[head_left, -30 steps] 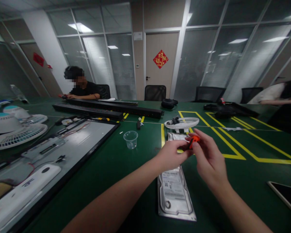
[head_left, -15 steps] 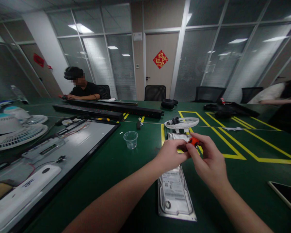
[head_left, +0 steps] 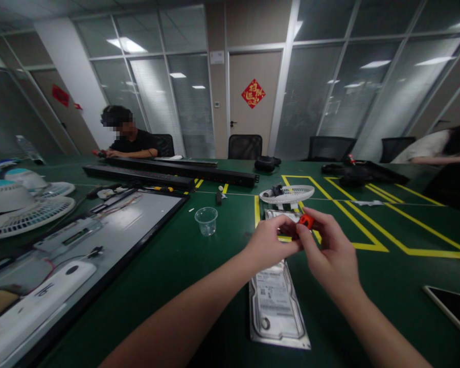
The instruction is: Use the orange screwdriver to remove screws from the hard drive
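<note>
Both hands meet above the table around a small red-orange part (head_left: 305, 221), too small and too covered by fingers to name. My right hand (head_left: 331, 248) pinches it between thumb and fingers. My left hand (head_left: 272, 237) is closed in a pinch at the part's left side, its fingertips touching it. Below the hands a silver hard drive (head_left: 274, 301) with a printed label lies on the green table. Just beyond them sits a second metal drive (head_left: 270, 214), partly hidden by my left hand.
A clear plastic cup (head_left: 206, 222) stands left of the hands. Behind them is a white fan grille (head_left: 291, 193) with a small dark part in it. A large flat panel (head_left: 138, 225) fills the left side. A phone-like device (head_left: 454, 312) lies right. Another person (head_left: 132, 138) sits across.
The red-orange part has turned slightly between the fingers and shows more of its face. The hands have barely shifted, and everything on the table stays in place.
</note>
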### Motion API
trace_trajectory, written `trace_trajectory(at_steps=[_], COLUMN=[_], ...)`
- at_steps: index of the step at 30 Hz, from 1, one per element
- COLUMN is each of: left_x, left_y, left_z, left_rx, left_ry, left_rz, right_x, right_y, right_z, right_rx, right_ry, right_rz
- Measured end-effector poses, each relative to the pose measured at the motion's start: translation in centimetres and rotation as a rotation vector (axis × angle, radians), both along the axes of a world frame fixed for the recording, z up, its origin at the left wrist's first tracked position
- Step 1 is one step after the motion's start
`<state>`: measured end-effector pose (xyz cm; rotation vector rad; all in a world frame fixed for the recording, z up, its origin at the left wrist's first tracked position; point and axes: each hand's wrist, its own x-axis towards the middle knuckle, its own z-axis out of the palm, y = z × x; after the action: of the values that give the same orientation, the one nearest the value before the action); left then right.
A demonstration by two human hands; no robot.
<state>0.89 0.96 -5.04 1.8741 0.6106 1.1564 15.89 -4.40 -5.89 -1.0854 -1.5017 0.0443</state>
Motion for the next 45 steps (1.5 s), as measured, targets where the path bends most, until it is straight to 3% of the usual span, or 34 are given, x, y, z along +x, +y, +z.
trace_trajectory(at_steps=[12, 23, 33, 45], left_x=[0.08, -0.2, 0.16, 0.03], left_y=[0.11, -0.21, 0.33, 0.19], left_z=[0.11, 0.49, 0.01, -0.09], left_rx=[0.05, 0.096, 0.112, 0.118], left_ry=[0.091, 0.095, 0.091, 0.042], left_rz=[-0.056, 0.025, -0.066, 0.004], right_x=[-0.19, 0.01, -0.22, 0.12], right_y=[-0.66, 0.19, -0.37, 0.13], right_z=[0.33, -0.26, -0.03, -0.16], right_rx=[-0.038, 0.003, -0.031, 0.033], right_ry=[0.063, 0.057, 0.053, 0.007], right_rz=[0.021, -0.04, 0.013, -0.037])
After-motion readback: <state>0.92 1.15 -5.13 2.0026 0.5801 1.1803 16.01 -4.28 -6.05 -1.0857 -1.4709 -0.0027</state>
